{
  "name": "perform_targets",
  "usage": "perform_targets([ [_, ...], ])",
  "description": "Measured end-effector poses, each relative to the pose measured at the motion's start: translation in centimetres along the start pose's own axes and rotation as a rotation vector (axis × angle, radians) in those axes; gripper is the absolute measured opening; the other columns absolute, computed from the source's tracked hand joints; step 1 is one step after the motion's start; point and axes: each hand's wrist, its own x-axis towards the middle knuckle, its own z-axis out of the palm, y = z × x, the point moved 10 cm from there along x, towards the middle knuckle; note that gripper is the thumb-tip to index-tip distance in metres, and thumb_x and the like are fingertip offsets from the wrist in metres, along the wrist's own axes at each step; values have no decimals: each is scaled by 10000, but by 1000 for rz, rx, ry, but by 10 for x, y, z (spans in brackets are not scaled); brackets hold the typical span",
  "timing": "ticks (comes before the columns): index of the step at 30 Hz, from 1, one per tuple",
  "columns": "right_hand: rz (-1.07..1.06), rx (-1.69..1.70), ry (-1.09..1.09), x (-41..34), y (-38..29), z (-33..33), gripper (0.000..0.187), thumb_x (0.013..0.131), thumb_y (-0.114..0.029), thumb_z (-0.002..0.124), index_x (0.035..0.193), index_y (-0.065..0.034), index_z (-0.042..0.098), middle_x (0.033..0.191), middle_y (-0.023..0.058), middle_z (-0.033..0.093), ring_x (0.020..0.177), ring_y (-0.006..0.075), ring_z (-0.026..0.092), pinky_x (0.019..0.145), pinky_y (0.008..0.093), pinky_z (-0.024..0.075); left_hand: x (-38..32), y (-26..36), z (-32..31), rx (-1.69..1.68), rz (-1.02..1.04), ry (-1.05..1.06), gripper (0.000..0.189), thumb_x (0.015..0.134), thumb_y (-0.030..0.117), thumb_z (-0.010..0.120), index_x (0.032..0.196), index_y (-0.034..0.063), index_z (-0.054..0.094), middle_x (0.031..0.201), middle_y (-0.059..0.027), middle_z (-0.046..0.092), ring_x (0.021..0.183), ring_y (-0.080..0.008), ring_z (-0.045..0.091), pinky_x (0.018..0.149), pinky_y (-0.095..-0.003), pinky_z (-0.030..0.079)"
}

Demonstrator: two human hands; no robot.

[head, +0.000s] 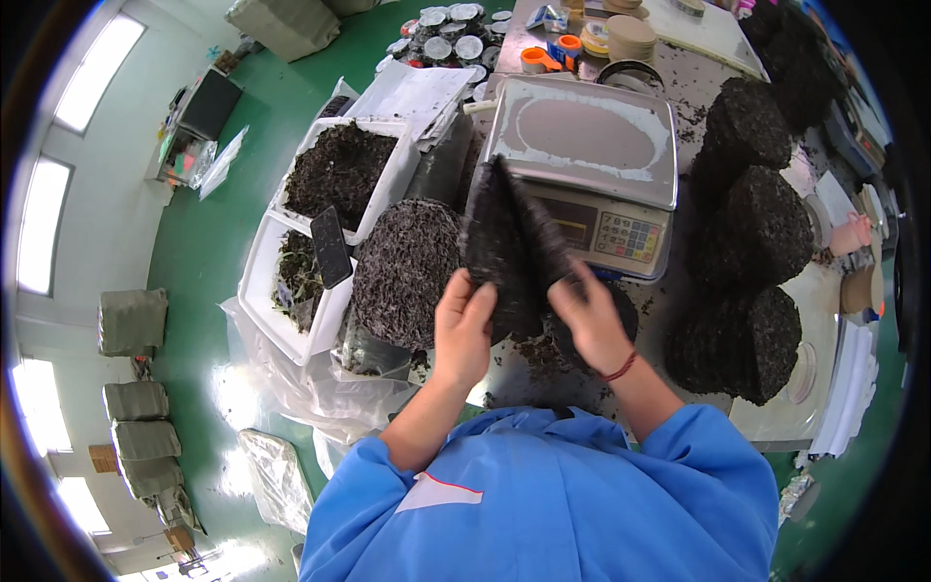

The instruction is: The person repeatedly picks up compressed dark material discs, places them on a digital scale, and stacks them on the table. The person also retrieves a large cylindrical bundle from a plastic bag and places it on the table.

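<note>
My left hand [465, 327] pinches the lower edge of a dark dried seaweed sheet [489, 247], seen nearly edge-on. My right hand [593, 324], with a red cord at the wrist, grips a second dark leaf that leans right. The two leaves form a V; motion blur hides whether they are one folded sheet or two. Left of my left hand lies a round dried seaweed cake [411, 273]. Another dark round piece [624, 313] is partly hidden behind my right hand. Just beyond the hands stands a digital scale [589, 138] with a bare metal pan and a keypad.
Stacks of round seaweed cakes [749, 225] line the right. At left are white bins [251, 269] of loose seaweed, a smartphone [331, 247] on a rim, and a paper pile [407, 91]. Orange tape dispensers [538, 60] and tape rolls [631, 40] lie behind the scale.
</note>
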Motion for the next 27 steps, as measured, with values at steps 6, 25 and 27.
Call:
perform_targets([
  [6,-242,-88,487,-8,-24,-135,364,932,-133,560,1268,-7,495,1250,122,537,1134,251,532,945,395,462,-1,90,-27,-39,486,135,265,930,-11,447,1192,17,476,1148,-67,568,988,-152,571,842,-306,485],
  [25,84,631,339,71,-16,-127,384,860,-91,607,1226,-9,527,1160,113,602,1036,244,590,914,403,477,-3,52,83,1473,999,-349,484,767,-17,577,1240,82,573,1359,-149,476,1301,-339,407,1087,-506,268],
  [27,-144,389,580,82,-38,-161,371,868,-106,621,1209,14,536,1149,104,610,1038,238,590,908,378,471,-6,67,62,1409,977,-256,477,766,-14,592,1239,36,556,1357,-170,468,1296,-368,401,1082,-508,275],
])
